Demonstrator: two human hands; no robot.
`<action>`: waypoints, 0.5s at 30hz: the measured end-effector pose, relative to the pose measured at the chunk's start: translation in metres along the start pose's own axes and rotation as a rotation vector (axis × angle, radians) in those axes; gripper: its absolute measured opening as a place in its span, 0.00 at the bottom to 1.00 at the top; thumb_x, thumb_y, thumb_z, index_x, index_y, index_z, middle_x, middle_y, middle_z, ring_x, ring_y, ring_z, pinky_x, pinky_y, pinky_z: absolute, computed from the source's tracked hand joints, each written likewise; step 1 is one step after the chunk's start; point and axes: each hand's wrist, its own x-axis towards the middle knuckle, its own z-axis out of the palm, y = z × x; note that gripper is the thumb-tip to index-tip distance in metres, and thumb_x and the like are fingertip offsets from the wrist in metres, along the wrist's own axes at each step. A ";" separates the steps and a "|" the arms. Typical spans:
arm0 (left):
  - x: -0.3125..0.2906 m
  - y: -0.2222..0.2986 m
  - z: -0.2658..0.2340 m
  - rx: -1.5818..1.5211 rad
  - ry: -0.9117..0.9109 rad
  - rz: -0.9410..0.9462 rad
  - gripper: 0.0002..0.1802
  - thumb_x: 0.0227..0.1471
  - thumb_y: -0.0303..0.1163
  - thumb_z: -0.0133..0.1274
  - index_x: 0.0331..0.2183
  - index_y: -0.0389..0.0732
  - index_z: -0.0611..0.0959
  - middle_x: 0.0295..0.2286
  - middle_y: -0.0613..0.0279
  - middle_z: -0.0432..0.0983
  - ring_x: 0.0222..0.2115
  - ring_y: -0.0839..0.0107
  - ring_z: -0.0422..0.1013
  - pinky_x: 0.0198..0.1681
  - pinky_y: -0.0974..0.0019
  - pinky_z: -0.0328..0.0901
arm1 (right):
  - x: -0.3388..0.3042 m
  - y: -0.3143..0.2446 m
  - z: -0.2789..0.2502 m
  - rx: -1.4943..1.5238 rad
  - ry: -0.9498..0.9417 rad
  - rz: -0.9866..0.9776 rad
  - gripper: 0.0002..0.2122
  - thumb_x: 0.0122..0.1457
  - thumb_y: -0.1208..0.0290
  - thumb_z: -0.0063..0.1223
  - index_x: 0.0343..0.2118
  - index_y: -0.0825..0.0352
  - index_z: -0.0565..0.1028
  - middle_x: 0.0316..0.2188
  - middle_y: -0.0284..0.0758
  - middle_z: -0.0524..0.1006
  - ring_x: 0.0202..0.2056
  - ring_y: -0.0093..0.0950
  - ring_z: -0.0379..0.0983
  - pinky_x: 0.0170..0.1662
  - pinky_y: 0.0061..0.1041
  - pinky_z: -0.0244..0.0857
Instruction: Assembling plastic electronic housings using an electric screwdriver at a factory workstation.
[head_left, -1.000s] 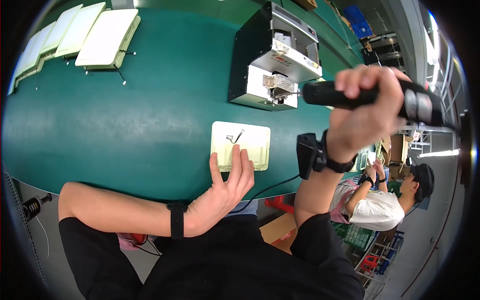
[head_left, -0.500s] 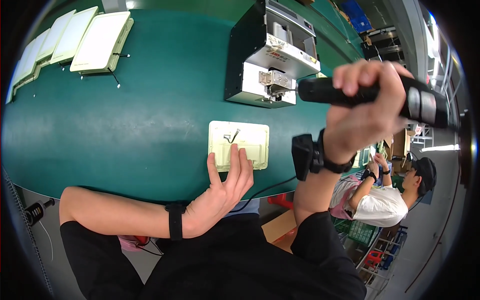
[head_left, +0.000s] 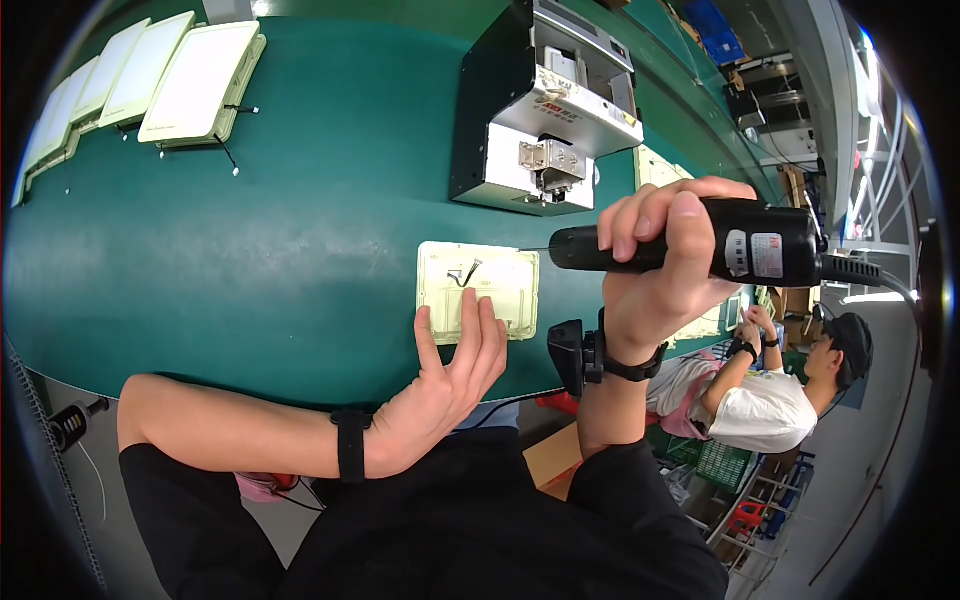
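On the green bench top (head_left: pixel 250 250), near its front edge, a pale rectangular housing (head_left: pixel 512 290) lies flat, steadied by the left hand (head_left: pixel 442 385), whose extended, parted fingers rest on its lower part without gripping. The right hand (head_left: pixel 675 272) is wrapped around a black corded screwdriver (head_left: pixel 760 228), its bit pointing to the housing's upper right corner; contact cannot be confirmed. The step in hand appears to be bit alignment at that corner. The next move likely calls for seating the bit squarely while bracing the housing.
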 end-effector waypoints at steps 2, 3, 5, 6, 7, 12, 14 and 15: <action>0.000 0.001 0.000 0.000 0.000 0.001 0.33 0.56 0.45 0.49 0.60 0.40 0.72 0.59 0.43 0.68 0.61 0.43 0.65 0.50 0.34 0.71 | -0.002 0.003 0.001 -0.005 -0.007 0.000 0.07 0.62 0.75 0.51 0.41 0.70 0.68 0.19 0.34 0.66 0.15 0.24 0.60 0.19 0.29 0.60; 0.001 0.002 0.000 -0.001 -0.001 0.001 0.33 0.56 0.45 0.49 0.60 0.40 0.72 0.59 0.43 0.68 0.61 0.43 0.65 0.50 0.34 0.71 | -0.002 0.004 0.001 -0.024 0.003 0.009 0.07 0.62 0.75 0.51 0.40 0.70 0.68 0.19 0.34 0.65 0.15 0.24 0.60 0.19 0.29 0.59; 0.000 0.002 0.001 0.000 -0.003 -0.002 0.33 0.56 0.45 0.49 0.60 0.40 0.72 0.59 0.43 0.68 0.61 0.43 0.65 0.50 0.34 0.71 | -0.002 0.008 0.003 -0.061 0.023 0.027 0.07 0.62 0.75 0.51 0.39 0.69 0.68 0.18 0.34 0.65 0.14 0.23 0.59 0.18 0.28 0.59; 0.000 0.001 0.001 0.002 -0.002 -0.006 0.33 0.56 0.45 0.49 0.60 0.40 0.72 0.59 0.43 0.68 0.61 0.43 0.65 0.50 0.34 0.71 | -0.002 0.009 0.003 -0.061 0.024 0.031 0.07 0.62 0.75 0.51 0.39 0.69 0.68 0.18 0.34 0.65 0.14 0.23 0.59 0.18 0.28 0.59; 0.000 0.001 0.000 0.002 -0.001 -0.009 0.33 0.56 0.45 0.49 0.60 0.40 0.72 0.59 0.43 0.68 0.61 0.43 0.65 0.50 0.34 0.70 | -0.002 0.011 0.003 -0.050 0.021 0.027 0.06 0.62 0.75 0.51 0.38 0.69 0.67 0.18 0.34 0.65 0.14 0.23 0.59 0.18 0.28 0.59; 0.001 0.001 -0.001 0.012 -0.011 -0.001 0.33 0.56 0.46 0.49 0.60 0.40 0.72 0.58 0.43 0.69 0.61 0.44 0.65 0.51 0.34 0.70 | -0.006 0.013 0.003 -0.031 0.025 0.022 0.06 0.62 0.75 0.51 0.36 0.68 0.66 0.18 0.33 0.64 0.14 0.23 0.59 0.19 0.27 0.59; 0.001 0.002 0.000 0.014 -0.011 -0.005 0.33 0.56 0.45 0.48 0.60 0.40 0.72 0.58 0.43 0.69 0.61 0.44 0.65 0.51 0.35 0.70 | -0.008 0.013 0.004 -0.029 0.031 0.018 0.06 0.62 0.75 0.51 0.35 0.68 0.66 0.18 0.33 0.64 0.14 0.23 0.59 0.18 0.27 0.59; 0.001 0.002 0.000 0.015 -0.010 -0.007 0.33 0.56 0.45 0.48 0.60 0.40 0.72 0.58 0.43 0.69 0.61 0.44 0.65 0.51 0.35 0.70 | -0.009 0.013 0.003 -0.028 0.039 0.013 0.06 0.62 0.75 0.51 0.35 0.68 0.66 0.18 0.33 0.65 0.14 0.23 0.59 0.19 0.27 0.59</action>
